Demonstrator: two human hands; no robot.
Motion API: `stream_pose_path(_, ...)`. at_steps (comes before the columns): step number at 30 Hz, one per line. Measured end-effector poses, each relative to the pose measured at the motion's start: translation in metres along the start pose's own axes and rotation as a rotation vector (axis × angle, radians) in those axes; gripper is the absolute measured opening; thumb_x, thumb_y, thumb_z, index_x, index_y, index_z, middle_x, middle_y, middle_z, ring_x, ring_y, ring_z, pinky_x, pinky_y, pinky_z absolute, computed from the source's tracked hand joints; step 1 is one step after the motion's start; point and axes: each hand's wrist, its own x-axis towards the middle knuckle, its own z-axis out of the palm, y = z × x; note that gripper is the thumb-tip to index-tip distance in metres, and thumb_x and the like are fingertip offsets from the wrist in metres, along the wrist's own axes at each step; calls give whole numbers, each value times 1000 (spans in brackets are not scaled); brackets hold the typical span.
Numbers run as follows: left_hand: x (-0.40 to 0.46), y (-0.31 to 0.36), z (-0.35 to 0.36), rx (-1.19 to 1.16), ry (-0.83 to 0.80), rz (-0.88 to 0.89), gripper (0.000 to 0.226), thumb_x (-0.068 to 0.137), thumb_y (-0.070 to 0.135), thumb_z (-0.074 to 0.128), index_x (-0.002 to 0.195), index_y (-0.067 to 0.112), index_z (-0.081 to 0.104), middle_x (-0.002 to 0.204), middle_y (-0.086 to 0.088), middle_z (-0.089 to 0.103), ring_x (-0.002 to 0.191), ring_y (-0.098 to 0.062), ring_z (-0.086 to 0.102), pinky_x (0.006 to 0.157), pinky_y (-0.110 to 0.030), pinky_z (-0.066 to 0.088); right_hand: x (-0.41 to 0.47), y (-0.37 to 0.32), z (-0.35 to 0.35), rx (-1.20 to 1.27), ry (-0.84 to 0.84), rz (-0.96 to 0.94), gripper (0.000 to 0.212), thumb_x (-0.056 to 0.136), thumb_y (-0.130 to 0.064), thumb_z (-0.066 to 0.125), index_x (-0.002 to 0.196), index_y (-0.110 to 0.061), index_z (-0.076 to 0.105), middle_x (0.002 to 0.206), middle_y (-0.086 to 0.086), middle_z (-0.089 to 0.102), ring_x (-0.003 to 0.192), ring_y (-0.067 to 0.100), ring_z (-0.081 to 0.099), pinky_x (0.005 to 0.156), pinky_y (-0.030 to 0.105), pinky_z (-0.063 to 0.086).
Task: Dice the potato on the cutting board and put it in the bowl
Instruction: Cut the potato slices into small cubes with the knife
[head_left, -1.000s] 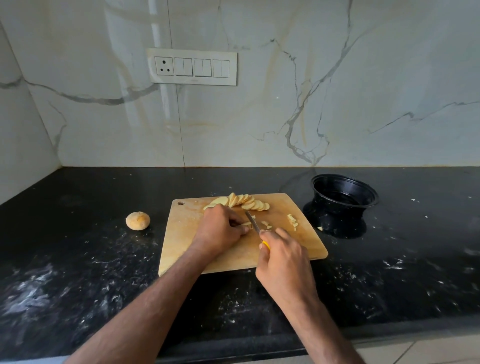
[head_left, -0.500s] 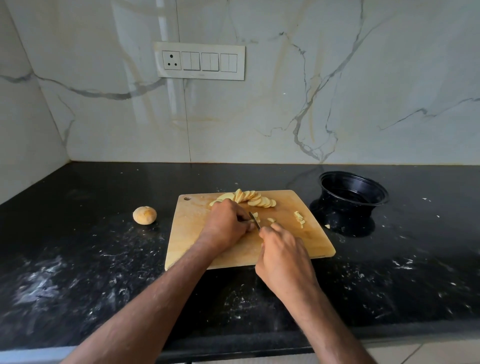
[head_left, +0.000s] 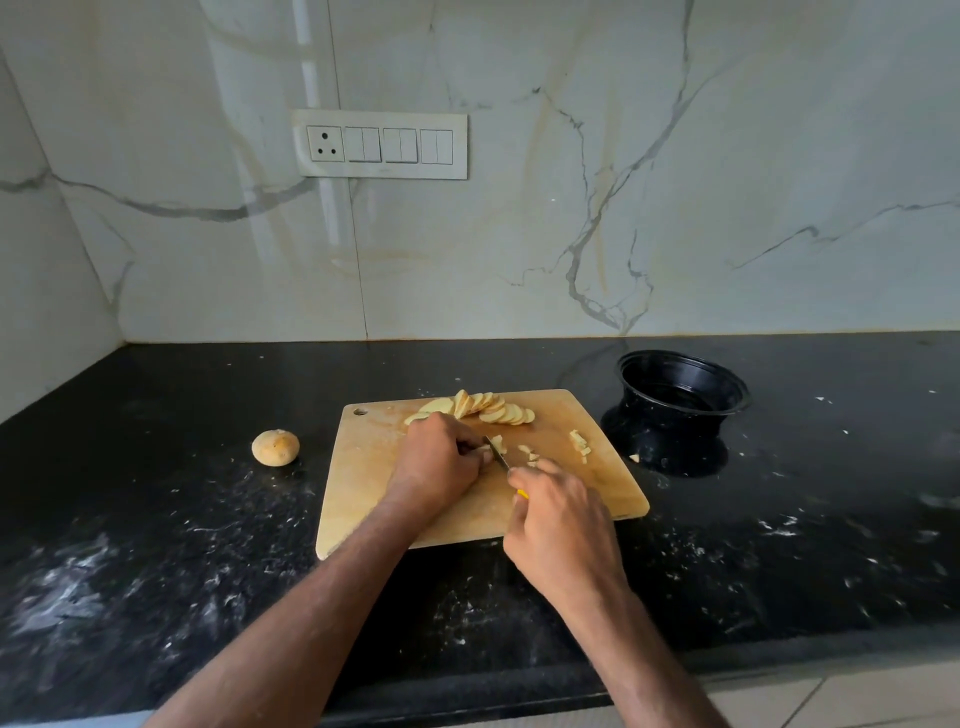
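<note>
head view: cutting board (head_left: 363, 493) lying on the black counter (head_left: 156, 519), near the counter's front edge, with the black bowl (head_left: 680, 395) just off the board's right edge, apparently with no potato inside yet. left hand (head_left: 439, 462) curled over a small stack of potato slices near the board's centre, fingertips pinning the piece, most of it hidden under the knuckles. right hand (head_left: 563, 530) wrapped round the yellow handle of a knife (head_left: 497, 453), blade tip down against the board right beside the left fingertips. compared with a second ago, blade now lower and tucked closer to the held piece, handle almost buried in the fist where more yellow showed before; looks like one more chop just landed. fan of uncut slices (head_left: 483, 408) unchanged along the board's far edge; a few diced bits (head_left: 530, 453) right of the blade and a small pile of dice (head_left: 579, 444) toward the right edge, one stray bit (head_left: 634, 458) off the board by the bowl's base. small whole potato (head_left: 275, 447) sitting untouched on the counter, well left of the board. judging from this: dicing at an early stage, most slices uncut, transfer to the bowl not yet begun.
</note>
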Motion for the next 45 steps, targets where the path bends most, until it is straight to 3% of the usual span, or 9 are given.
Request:
stream_pose_path(5,-1,-4,-2,-13,-15,36,11,83,21,83,94,20,83,91,7,75,77,-3,60,74,-22,52,-3,2,-2,9,44,66,26,94,-17,57,116,-21,69,111,-10,64,93,16,66,85,32,56)
stream_pose_path(8,-1,-3,-1,-8,11,32,4,81,23,84,82,20,82,76,8,73,72,-10,62,69,-32,54,-2,0,-4,43,68,43,28,95,-20,58,120,-22,69,112,-10,64,91,12,66,84,29,55)
stream_pose_path(13,0,-3,-2,-29,24,-13,6,78,22,87,82,21,83,69,19,63,72,-2,60,63,-16,48,-3,-2,-1,46,66,-15,27,95,-20,57,120,-23,68,109,-11,64,86,12,67,79,30,57)
stream_pose_path(18,1,-2,-4,-20,-4,-32,3,80,22,85,81,21,83,80,8,73,77,-7,62,72,-29,54,-2,-2,1,30,30,-34,28,96,-23,55,122,-24,66,111,-11,63,87,12,67,77,31,58)
stream_pose_path(24,1,-3,-3,-24,9,-26,3,79,21,86,80,21,83,76,13,68,75,-6,60,63,-18,44,-3,-3,2,19,37,-25,27,95,-23,57,121,-24,67,110,-12,64,85,12,68,76,29,58)
stream_pose_path(33,2,-2,-3,-11,8,-36,2,80,16,84,79,18,83,79,7,71,73,-7,60,61,-16,45,-3,-3,2,17,-2,-41,29,96,-21,56,123,-21,67,111,-11,63,87,12,68,78,29,58)
stream_pose_path(40,2,1,-5,-7,-9,-39,2,81,15,83,82,18,83,85,6,71,79,-11,62,69,-24,53,1,-3,2,56,-12,-53,28,95,-18,57,120,-20,68,111,-10,64,92,10,65,83,26,56)
stream_pose_path(45,3,-2,-4,-15,-11,-42,6,81,14,82,79,19,82,84,7,71,77,-9,62,64,-18,48,4,-4,0,31,-35,-67,30,91,-11,59,118,-19,68,113,-10,65,95,10,66,84,26,57)
